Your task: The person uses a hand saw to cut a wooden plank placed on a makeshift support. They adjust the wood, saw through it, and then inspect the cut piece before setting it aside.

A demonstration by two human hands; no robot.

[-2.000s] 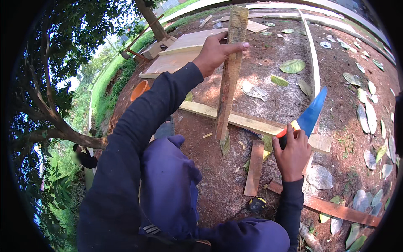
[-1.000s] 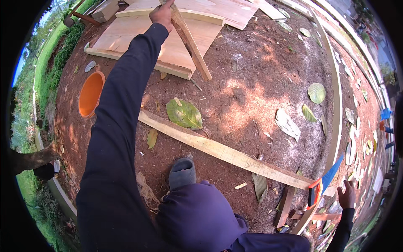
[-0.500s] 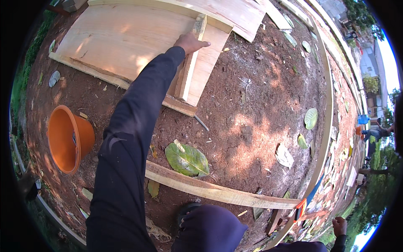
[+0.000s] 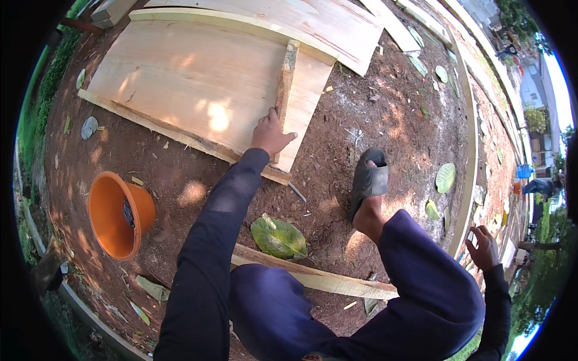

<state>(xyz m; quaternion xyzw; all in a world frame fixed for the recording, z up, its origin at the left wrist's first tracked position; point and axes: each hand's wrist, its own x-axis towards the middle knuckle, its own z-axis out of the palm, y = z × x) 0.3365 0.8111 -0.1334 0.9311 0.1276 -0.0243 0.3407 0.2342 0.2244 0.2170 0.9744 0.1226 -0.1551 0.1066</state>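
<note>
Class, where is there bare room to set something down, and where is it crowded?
The plywood panel is bare left of the short wooden piece that the left hand touches. Soil between the orange bucket and the panel is free, bar small chips. Crowded: lower centre, where the large leaf, pale beam and left knee cluster.

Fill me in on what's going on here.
A person's left hand is on a short wooden piece, toward its near end. The piece lies across a light wooden panel, between its edge strips. The right hand is out to the side, off the panel. An orange bucket sits on the dirt at left.
</note>
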